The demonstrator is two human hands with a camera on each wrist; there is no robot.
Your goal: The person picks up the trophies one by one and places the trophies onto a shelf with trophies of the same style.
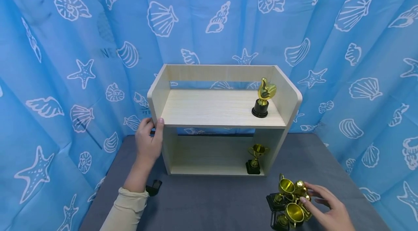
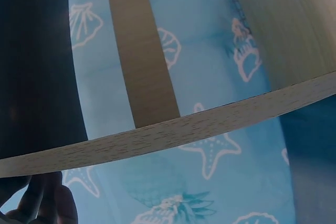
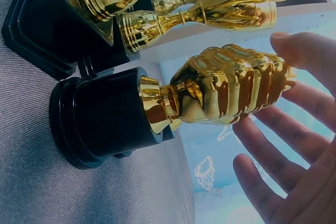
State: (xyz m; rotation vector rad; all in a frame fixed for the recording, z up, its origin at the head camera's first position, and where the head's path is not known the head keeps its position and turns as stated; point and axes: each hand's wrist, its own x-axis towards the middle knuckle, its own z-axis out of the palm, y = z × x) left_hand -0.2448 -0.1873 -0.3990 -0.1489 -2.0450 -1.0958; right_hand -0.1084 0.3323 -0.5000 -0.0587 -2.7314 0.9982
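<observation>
Hanging in folds around the back and sides, a blue curtain [image 1: 196,9] printed with white shells and starfish surrounds a dark grey tabletop [image 1: 209,205]. Toward the back of this surface stands a pale wooden shelf unit [image 1: 222,105] with two tiers. The left hand [image 1: 148,140], its forearm in a cream sleeve [image 1: 125,207], grips the front edge of the unit's left side panel, thumb at the front and fingers bent against the outer face; the left wrist view shows only some of those fingers, in shadow.

The right hand [image 1: 330,205] is at the near right, beside a tight cluster of trophies. Its fingers are loosely spread, fairly straight and well parted. Between thumb and fingers lies the gold top of a fist-shaped trophy [image 3: 226,85], thumb on one side, fingertips on the other; how firmly they press, if at all, I cannot tell. That trophy has a round black base and stands close beside two gold cups [image 1: 290,202] on square black bases.

On the unit, a gold thumbs-up trophy [image 1: 265,94] stands at the right of the upper tier, and a small two-handled cup [image 1: 257,154] at the right of the lower one.
</observation>
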